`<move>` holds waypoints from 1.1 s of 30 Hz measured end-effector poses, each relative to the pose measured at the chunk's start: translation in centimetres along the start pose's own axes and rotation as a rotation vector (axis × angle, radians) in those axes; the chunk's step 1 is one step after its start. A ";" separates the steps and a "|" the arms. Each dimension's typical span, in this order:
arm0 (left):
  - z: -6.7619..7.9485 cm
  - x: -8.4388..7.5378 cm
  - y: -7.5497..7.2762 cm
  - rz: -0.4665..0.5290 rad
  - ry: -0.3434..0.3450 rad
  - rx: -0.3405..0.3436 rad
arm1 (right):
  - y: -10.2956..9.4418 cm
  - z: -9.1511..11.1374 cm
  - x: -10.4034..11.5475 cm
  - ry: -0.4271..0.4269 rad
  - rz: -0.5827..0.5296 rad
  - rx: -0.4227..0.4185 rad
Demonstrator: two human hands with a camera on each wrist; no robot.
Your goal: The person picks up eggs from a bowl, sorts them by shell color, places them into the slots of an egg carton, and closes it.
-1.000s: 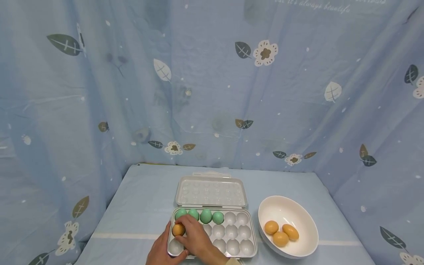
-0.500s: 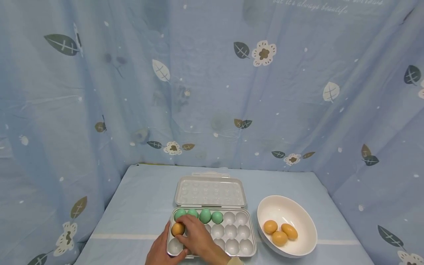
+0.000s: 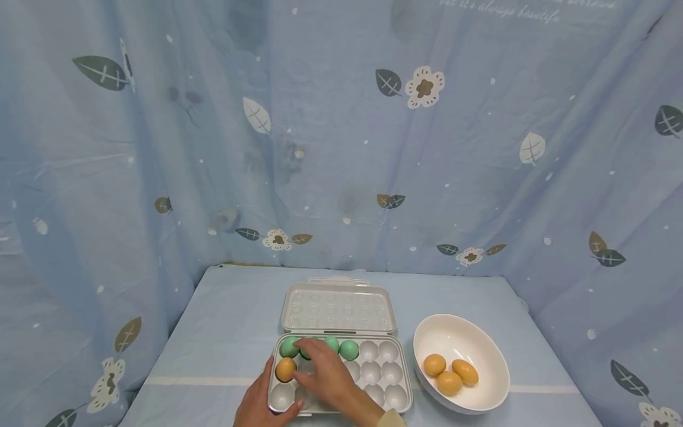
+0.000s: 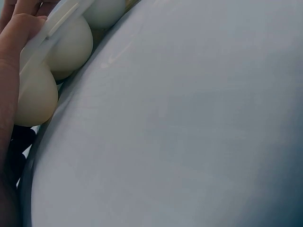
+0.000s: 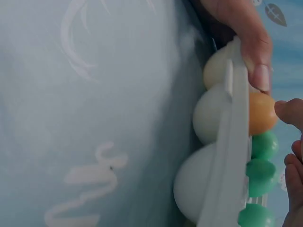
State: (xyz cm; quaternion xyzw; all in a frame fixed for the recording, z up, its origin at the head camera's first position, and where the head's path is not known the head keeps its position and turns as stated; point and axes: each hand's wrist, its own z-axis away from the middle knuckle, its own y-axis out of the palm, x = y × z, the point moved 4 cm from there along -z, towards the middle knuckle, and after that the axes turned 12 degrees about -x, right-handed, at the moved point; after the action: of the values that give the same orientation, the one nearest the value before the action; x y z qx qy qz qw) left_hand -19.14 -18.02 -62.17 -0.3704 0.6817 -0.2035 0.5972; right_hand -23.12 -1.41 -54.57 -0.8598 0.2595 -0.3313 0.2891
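Observation:
In the head view a pale plastic egg box (image 3: 392,402) lies unfolded on the table, its lid flipped back. Several green eggs (image 3: 349,350) fill the left part of the far row. One orange egg (image 3: 286,369) sits in the middle row's leftmost cup. My left hand (image 3: 258,402) holds the box's near left corner, fingers along the left side and thumb at the front edge. Just right of the orange egg, my right hand (image 3: 328,376) hovers over the cups with fingers spread, holding nothing. It partly hides a green egg and some cups.
To the right of the box stands a white bowl (image 3: 493,379) with three orange eggs (image 3: 450,384) inside. The clear lid (image 3: 341,308) lies behind the box. A light blue cloth (image 3: 235,332) covers the table, and a patterned curtain (image 3: 341,148) hangs behind.
My right hand has let go of the orange egg and shifted slightly right, away from it. The egg stays in its cup. My left hand keeps its place on the box.

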 end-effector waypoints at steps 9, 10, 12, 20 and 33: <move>0.2 0.2 -0.1 -0.023 -0.043 0.045 | -1.3 0.1 -1.8 0.121 -0.038 0.017; 0.2 0.2 -0.2 -0.027 -0.046 0.051 | -1.5 0.1 -2.1 0.126 -0.045 0.009; 0.2 0.1 -0.2 -0.022 -0.046 0.059 | -1.9 0.2 -2.5 0.131 -0.057 -0.009; 0.2 0.0 -0.3 -0.032 -0.050 0.080 | -3.6 0.4 -4.1 0.159 -0.061 -0.053; 0.3 -0.1 -0.3 -0.030 -0.044 0.078 | -6.4 0.7 -6.0 0.200 -0.052 -0.121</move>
State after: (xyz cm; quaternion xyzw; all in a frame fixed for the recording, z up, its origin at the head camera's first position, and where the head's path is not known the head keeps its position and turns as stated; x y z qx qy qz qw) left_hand -18.81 -18.12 -61.92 -0.3612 0.6544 -0.2308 0.6229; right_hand -24.85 7.09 -53.25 -0.8448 0.2843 -0.4063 0.2007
